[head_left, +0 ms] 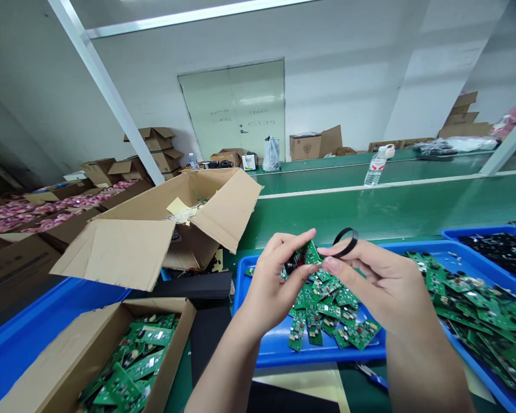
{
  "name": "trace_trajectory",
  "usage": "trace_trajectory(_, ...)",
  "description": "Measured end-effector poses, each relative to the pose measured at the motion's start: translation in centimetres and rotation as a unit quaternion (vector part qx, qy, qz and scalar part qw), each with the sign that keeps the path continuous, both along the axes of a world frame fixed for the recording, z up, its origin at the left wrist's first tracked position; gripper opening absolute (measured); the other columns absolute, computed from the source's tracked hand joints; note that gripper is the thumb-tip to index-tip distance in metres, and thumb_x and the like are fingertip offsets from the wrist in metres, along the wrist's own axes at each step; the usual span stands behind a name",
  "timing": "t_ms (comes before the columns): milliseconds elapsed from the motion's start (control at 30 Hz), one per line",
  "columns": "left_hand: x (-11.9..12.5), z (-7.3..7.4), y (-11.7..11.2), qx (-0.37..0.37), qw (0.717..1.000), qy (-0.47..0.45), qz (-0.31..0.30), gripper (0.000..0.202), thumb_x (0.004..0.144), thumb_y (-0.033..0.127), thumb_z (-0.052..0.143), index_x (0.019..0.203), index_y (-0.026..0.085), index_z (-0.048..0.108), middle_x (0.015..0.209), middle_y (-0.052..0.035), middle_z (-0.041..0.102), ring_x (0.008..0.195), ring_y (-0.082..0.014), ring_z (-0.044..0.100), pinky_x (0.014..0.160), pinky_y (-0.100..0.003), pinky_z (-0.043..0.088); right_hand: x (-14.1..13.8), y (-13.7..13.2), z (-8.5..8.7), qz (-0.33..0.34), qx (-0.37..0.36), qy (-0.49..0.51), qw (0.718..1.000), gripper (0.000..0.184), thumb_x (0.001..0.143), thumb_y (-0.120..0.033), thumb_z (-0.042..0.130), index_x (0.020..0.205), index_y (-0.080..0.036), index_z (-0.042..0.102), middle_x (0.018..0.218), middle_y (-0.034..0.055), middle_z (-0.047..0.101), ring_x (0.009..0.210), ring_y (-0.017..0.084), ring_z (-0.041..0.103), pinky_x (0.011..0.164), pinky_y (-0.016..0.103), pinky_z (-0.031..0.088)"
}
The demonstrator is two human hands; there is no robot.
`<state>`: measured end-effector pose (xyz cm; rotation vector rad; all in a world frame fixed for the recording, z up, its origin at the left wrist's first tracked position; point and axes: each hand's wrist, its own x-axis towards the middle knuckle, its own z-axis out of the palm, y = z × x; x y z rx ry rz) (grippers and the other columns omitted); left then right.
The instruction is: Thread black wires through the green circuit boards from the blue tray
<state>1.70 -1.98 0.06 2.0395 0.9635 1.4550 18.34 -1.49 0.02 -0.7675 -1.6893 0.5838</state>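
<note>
Above a blue tray [313, 360], my left hand [262, 281] grips a small green circuit board [311, 251] between thumb and fingers. Dark parts on the board show between the fingers. My right hand [380, 281] is closed in a pinch at the board's right edge. A thin black strip [352, 245], curled in a loop, sticks up from the right hand's fingers; its end is hidden by the fingertips. Below both hands, several loose circuit boards [313, 324] lie spread in the tray.
A cardboard box [188, 324] of circuit boards stands at lower left, a larger open carton [124, 249] behind it. On the right are heaped boards [477, 310] and a tray of black parts [499, 252]. A blue-handled tool [376, 378] lies in front; a bottle [375, 171] stands behind.
</note>
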Motion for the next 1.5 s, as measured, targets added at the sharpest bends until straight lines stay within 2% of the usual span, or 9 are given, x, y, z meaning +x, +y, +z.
trace_trajectory(233, 0.1, -0.5, 0.4, -0.027, 0.998, -0.056, 0.029, 0.043, 0.079, 0.020, 0.066, 0.121, 0.024, 0.056, 0.096, -0.0052, 0.059, 0.090, -0.0171, 0.056, 0.080, -0.030, 0.047, 0.6, 0.4, 0.4, 0.030, 0.081, -0.106, 0.991, 0.018, 0.085, -0.015, 0.056, 0.095, -0.022, 0.068, 0.092, 0.0059, 0.068, 0.082, 0.017, 0.065, 0.071, 0.027, 0.055)
trace_trajectory(400, -0.4, -0.7, 0.9, 0.032, 0.993, -0.087, 0.077, 0.030, 0.079, 0.021, 0.066, 0.109, 0.022, 0.062, 0.100, -0.0063, 0.058, 0.093, -0.0172, 0.057, 0.082, -0.030, 0.048, 2.9, -0.2, 1.1, 0.128, 0.074, -0.192, 0.970, 0.033, 0.084, -0.011, 0.052, 0.109, -0.027, 0.066, 0.108, 0.0067, 0.065, 0.097, 0.018, 0.063, 0.079, 0.028, 0.054)
trace_trajectory(567, -1.1, -0.3, 1.1, 0.115, 0.987, -0.090, 0.071, 0.035, 0.077, 0.019, 0.069, 0.111, 0.028, 0.063, 0.101, -0.0050, 0.053, 0.112, -0.0222, 0.053, 0.097, -0.041, 0.045, 5.1, 1.2, 0.6, 0.342, -0.016, -0.057, 0.938, 0.021, 0.085, -0.037, 0.054, 0.078, -0.030, 0.073, 0.061, 0.0009, 0.066, 0.050, 0.013, 0.063, 0.048, 0.024, 0.051)
trace_trajectory(667, -1.3, -0.1, 1.1, 0.173, 0.982, -0.051, 0.061, 0.036, 0.080, 0.019, 0.066, 0.114, 0.029, 0.062, 0.098, -0.0035, 0.056, 0.113, -0.0216, 0.052, 0.102, -0.045, 0.042, 4.3, 2.9, -0.2, 0.251, -0.078, 0.155, 0.952, 0.029, 0.077, -0.054, 0.060, 0.070, -0.027, 0.069, 0.033, -0.0062, 0.043, 0.027, 0.009, 0.040, 0.034, 0.022, 0.039)
trace_trajectory(767, -1.1, -0.1, 1.1, 0.225, 0.971, -0.016, 0.077, 0.036, 0.082, 0.017, 0.063, 0.116, 0.029, 0.060, 0.101, -0.0036, 0.057, 0.111, -0.0207, 0.053, 0.101, -0.047, 0.043, 2.5, 3.5, -0.3, 0.114, -0.111, 0.179, 0.971, 0.021, 0.080, -0.043, 0.063, 0.083, -0.023, 0.070, 0.055, -0.0011, 0.061, 0.048, 0.012, 0.056, 0.047, 0.023, 0.047)
trace_trajectory(867, -0.8, -0.2, 1.1, 0.254, 0.961, 0.002, 0.111, 0.036, 0.082, 0.015, 0.062, 0.116, 0.028, 0.060, 0.101, -0.0036, 0.058, 0.108, -0.0202, 0.056, 0.097, -0.045, 0.048, 0.9, 2.7, 0.1, 0.153, -0.130, 0.044, 0.979, 0.023, 0.084, -0.042, 0.061, 0.089, -0.021, 0.069, 0.079, 0.0044, 0.068, 0.073, 0.015, 0.064, 0.064, 0.026, 0.052)
trace_trajectory(1067, -0.7, -0.2, 1.0, 0.261, 0.951, 0.020, 0.165, 0.035, 0.081, 0.014, 0.064, 0.113, 0.027, 0.062, 0.099, -0.0033, 0.060, 0.097, -0.0176, 0.062, 0.087, -0.036, 0.055, -0.5, 0.8, 0.8, 0.169, -0.125, -0.062, 0.976, 0.023, 0.088, -0.035, 0.053, 0.073, -0.019, 0.060, 0.069, 0.0009, 0.062, 0.063, 0.012, 0.055, 0.057, 0.022, 0.046)
trace_trajectory(1367, -1.0, -0.2, 0.7, 0.113, 0.992, -0.060, 0.017, 0.039, 0.072, 0.017, 0.074, 0.109, 0.023, 0.065, 0.094, -0.0029, 0.062, 0.085, -0.0134, 0.065, 0.077, -0.028, 0.060, -0.6, 2.2, 0.4, 0.313, -0.253, 0.074, 0.912, 0.031, 0.084, -0.040, 0.057, 0.061, -0.019, 0.053, 0.052, -0.0037, 0.055, 0.046, 0.009, 0.050, 0.050, 0.022, 0.044)
trace_trajectory(1500, -1.0, -0.2, 0.6, 0.077, 0.994, -0.078, -0.016, 0.038, 0.068, 0.017, 0.077, 0.105, 0.023, 0.068, 0.089, -0.0023, 0.063, 0.082, -0.0130, 0.065, 0.074, -0.027, 0.061, -0.8, 2.6, 0.2, 0.298, -0.254, 0.059, 0.918, 0.032, 0.083, -0.039, 0.058, 0.059, -0.019, 0.052, 0.049, -0.0049, 0.053, 0.044, 0.008, 0.046, 0.049, 0.021, 0.041)
